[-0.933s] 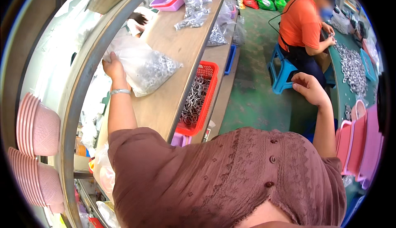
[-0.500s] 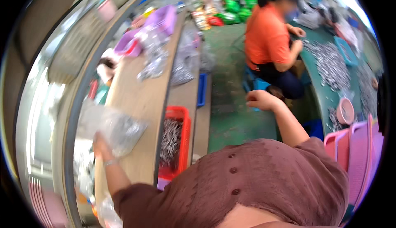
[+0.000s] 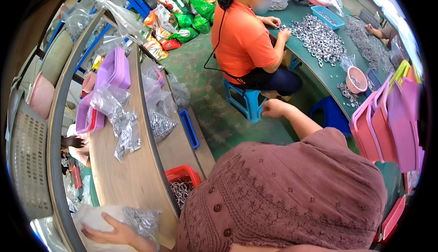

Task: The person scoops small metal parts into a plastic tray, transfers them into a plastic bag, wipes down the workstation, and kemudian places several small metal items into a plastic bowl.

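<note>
My left hand rests with its fingers spread on a clear plastic bag of small grey metal parts. The bag lies on the near end of a wooden shelf. My right hand is in the air over the green floor, its fingers curled in and nothing visible in them. It is nearest to a blue stool on which a co-worker in an orange shirt sits. On the level below the wooden shelf, a red basket holds metal rings.
Purple bins and more bags of metal parts stand farther along the shelf. A grey metal post rises at the left. To the right are a green table heaped with metal rings and stacked pink and purple baskets.
The view has swung right and cleared of blur. My left hand and the bag now appear lower, with the hand spread over the bag. My right hand stays raised with curled fingers.
</note>
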`<state>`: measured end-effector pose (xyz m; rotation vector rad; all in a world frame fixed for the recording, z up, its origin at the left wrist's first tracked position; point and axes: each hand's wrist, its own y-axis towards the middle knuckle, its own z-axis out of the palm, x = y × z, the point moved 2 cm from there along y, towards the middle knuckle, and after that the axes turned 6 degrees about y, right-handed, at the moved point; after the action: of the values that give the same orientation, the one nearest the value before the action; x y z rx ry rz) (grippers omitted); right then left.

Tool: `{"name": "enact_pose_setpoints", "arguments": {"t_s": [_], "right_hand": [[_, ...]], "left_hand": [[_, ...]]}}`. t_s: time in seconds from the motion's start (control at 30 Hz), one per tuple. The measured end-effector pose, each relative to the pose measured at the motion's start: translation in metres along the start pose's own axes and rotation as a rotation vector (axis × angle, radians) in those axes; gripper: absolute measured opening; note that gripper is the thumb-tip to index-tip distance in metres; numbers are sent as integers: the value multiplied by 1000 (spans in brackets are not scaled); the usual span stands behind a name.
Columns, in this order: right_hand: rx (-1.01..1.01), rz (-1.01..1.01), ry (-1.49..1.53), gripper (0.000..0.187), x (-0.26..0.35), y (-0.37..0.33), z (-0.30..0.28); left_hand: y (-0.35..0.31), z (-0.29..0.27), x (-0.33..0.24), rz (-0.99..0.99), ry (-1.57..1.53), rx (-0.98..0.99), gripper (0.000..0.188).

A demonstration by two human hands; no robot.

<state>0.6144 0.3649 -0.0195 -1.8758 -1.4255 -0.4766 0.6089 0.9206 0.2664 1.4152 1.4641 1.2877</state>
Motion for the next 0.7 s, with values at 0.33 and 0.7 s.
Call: {"name": "enact_pose_setpoints", "arguments": {"t_s": [0.33, 0.7], "right_hand": [[-106, 433, -99, 50, -74, 64, 16], [-128, 1269, 227, 38, -116, 67, -41]], "left_hand": [[144, 231, -297, 84, -1299, 750, 36], [38, 558, -537, -211, -1025, 1782, 33]]}}
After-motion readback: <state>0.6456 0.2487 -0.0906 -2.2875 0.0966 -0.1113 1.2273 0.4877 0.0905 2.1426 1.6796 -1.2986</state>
